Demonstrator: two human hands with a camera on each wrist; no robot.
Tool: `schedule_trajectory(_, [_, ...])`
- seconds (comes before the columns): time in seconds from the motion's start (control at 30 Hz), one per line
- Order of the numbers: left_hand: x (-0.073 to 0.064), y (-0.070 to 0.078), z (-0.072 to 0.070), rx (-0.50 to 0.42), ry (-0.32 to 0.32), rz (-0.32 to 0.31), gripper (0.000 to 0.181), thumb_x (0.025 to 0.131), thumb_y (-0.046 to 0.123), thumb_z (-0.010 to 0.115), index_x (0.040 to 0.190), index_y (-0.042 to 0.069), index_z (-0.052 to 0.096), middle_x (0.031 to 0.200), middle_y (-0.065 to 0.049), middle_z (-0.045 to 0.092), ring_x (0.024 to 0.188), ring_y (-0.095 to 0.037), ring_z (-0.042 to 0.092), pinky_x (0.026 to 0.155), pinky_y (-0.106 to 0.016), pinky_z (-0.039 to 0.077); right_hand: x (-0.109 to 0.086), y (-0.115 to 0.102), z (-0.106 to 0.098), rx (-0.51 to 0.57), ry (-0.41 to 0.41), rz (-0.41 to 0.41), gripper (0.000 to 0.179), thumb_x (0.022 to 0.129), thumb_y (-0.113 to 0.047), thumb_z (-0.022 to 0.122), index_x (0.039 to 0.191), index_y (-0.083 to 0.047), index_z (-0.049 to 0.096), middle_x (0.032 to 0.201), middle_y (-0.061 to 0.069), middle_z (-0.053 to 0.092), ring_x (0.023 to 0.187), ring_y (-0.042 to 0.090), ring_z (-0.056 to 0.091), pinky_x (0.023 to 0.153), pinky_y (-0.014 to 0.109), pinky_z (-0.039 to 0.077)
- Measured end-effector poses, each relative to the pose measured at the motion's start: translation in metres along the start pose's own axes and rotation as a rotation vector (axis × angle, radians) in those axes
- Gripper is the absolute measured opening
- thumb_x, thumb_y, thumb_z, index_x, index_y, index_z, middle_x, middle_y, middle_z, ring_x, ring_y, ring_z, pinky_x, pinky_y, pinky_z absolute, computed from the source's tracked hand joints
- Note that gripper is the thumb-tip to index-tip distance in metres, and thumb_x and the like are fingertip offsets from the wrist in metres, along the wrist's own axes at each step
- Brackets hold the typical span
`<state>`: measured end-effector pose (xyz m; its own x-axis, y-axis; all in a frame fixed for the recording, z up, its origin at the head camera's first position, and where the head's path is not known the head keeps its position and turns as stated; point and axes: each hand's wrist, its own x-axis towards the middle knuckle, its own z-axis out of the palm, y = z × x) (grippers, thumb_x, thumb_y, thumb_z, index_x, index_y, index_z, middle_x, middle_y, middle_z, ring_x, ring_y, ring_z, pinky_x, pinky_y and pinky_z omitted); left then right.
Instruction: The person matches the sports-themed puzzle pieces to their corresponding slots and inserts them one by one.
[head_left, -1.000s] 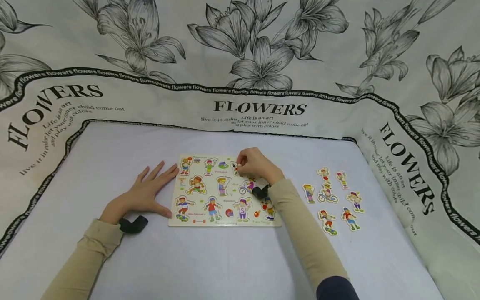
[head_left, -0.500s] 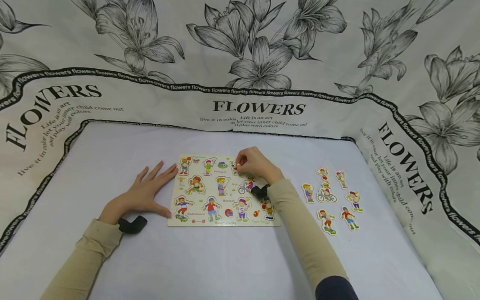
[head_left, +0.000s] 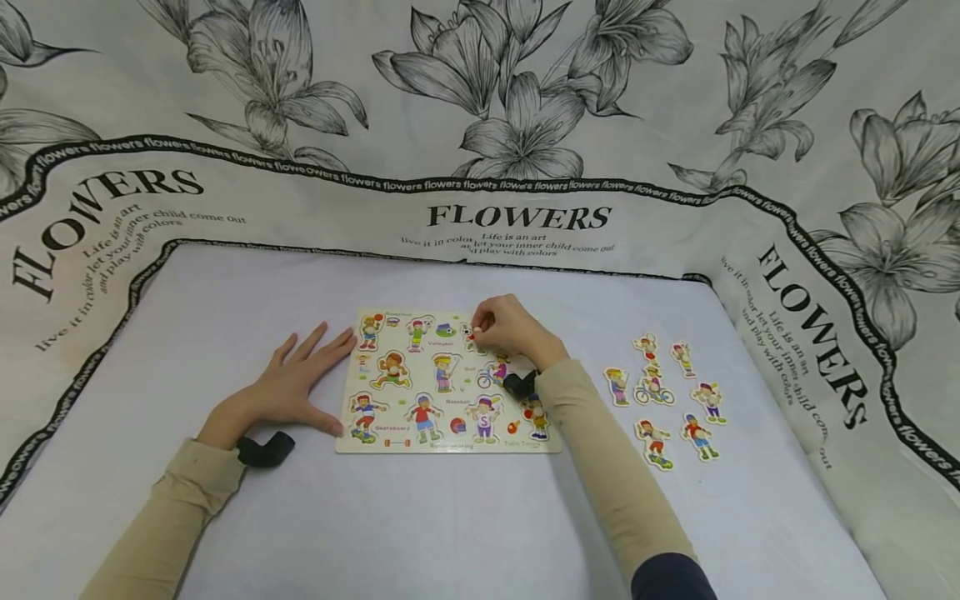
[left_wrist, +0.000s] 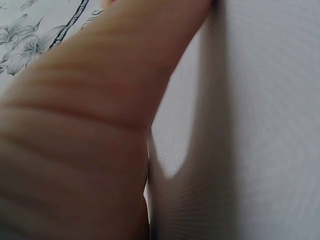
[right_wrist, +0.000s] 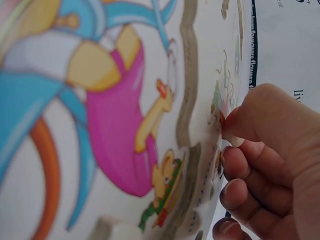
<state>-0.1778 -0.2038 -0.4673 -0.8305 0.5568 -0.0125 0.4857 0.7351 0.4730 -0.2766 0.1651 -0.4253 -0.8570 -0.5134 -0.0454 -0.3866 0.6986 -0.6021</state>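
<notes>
A cream puzzle board printed with children playing sports lies on the white table. My left hand is spread flat beside it, with thumb and fingertips at its left edge. Over the board's upper right, my right hand pinches a small puzzle piece between thumb and fingers. Most of that piece is hidden by the hand. The right wrist view shows the fingers close against the board face, with a small whitish knob between them. A cyclist picture fills that view's left side.
Several loose puzzle pieces shaped like children lie right of the board. The white table is bordered by a cloth with black flowers and lettering. Black wrist cameras sit at both wrists.
</notes>
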Motion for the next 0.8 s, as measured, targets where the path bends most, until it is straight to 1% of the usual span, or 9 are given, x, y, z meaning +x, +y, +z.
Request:
schedule_trajectory(0.17, [0.000,0.001,0.000,-0.006,0.009,0.009,0.131,0.060,0.073,0.080,0.158,0.008,0.022,0.166,-0.010,0.014,0.151,-0.039,-0.006,0.115,-0.063,-0.009,-0.002,-0.003,-0.003,-0.015,-0.015,-0.004,0.005,0.085,-0.004,0.066,0.088,-0.005,0.069,0.082,0.006,0.061,0.071,0.019,0.054,0.065,0.032,0.048])
schedule_trajectory(0.33, [0.001,0.001,0.001,0.001,0.003,0.002,0.131,0.060,0.073,0.079,0.159,0.009,0.021,0.166,-0.009,0.012,0.151,-0.038,-0.007,0.116,-0.062,-0.010,-0.005,-0.009,-0.009,-0.053,-0.046,0.008,0.005,0.089,-0.008,0.066,0.092,-0.007,0.069,0.086,0.006,0.061,0.075,0.019,0.055,0.068,0.033,0.049])
schedule_trajectory(0.47, [0.001,0.002,0.000,-0.001,0.001,0.002,0.131,0.060,0.073,0.079,0.158,0.009,0.022,0.166,-0.010,0.013,0.151,-0.038,-0.007,0.115,-0.062,-0.010,-0.008,-0.010,-0.014,-0.088,-0.063,0.016,0.008,0.089,-0.010,0.067,0.096,-0.007,0.070,0.087,0.005,0.062,0.076,0.019,0.055,0.068,0.033,0.049])
schedule_trajectory(0.63, [-0.001,0.005,-0.003,-0.010,-0.014,-0.004,0.132,0.060,0.072,0.080,0.159,0.009,0.020,0.166,-0.010,0.012,0.151,-0.038,-0.007,0.115,-0.062,-0.010,-0.014,-0.007,-0.021,-0.106,-0.051,0.018,0.016,0.086,-0.010,0.068,0.101,-0.006,0.071,0.086,0.006,0.061,0.074,0.020,0.053,0.065,0.033,0.047])
schedule_trajectory(0.8, [-0.001,0.006,-0.003,-0.006,-0.021,-0.005,0.131,0.061,0.072,0.080,0.159,0.010,0.019,0.166,-0.010,0.011,0.151,-0.039,-0.007,0.115,-0.063,-0.010,-0.023,-0.002,-0.028,-0.127,-0.029,0.005,0.017,0.086,-0.009,0.068,0.101,-0.002,0.071,0.087,0.007,0.062,0.077,0.020,0.053,0.069,0.033,0.047])
